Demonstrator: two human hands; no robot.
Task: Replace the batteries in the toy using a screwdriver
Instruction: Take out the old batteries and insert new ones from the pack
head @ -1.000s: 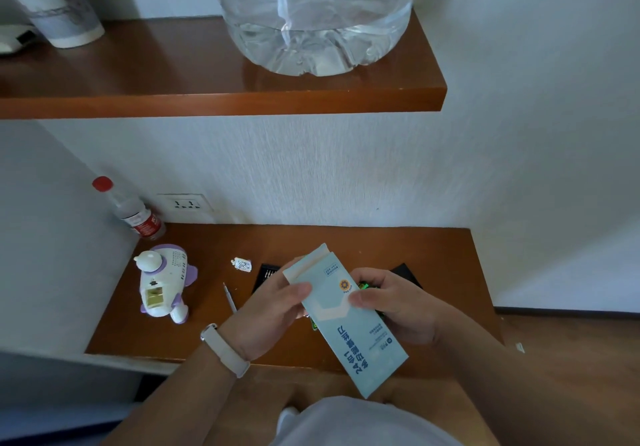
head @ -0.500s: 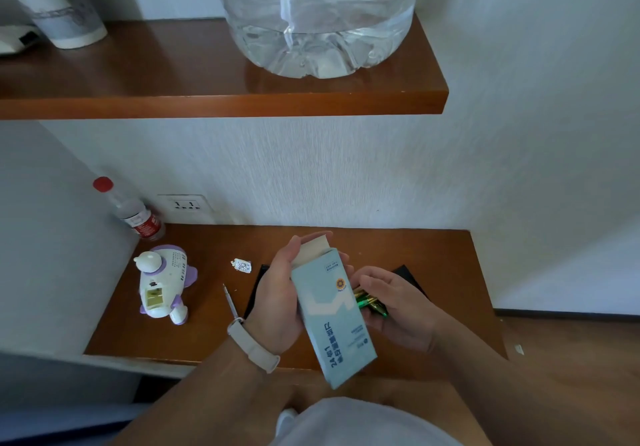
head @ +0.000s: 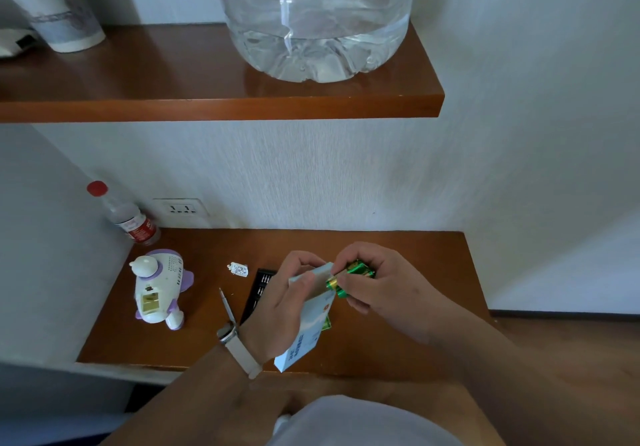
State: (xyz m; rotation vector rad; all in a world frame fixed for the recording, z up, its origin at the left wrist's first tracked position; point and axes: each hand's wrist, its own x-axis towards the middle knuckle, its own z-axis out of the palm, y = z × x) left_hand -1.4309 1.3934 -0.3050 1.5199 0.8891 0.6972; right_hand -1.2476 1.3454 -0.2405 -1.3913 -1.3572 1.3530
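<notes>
Two hands, both busy: our left hand grips the pale blue carton round its upper half, and our right hand pinches a clutch of green batteries right against the carton's open flap. Half a second back those batteries sat lower, beside the carton; now they have risen to its mouth and the carton has tipped over to meet them. Going in or coming out, we cannot say.

Out to the left, the toy lies on its back with its battery bay open and, as far as we can see, nothing in it, so we reckon cells still have to go in. The screwdriver lies untouched between toy and wrist, a black bit case sits behind our left hand, and a small white piece rests near it.

Mind the edges: the carton's lower corner hangs near the front lip of the tabletop. Bare wood opens to the right of our hands up to the wall, while a red-capped bottle crowds the left corner and the shelf juts overhead.
</notes>
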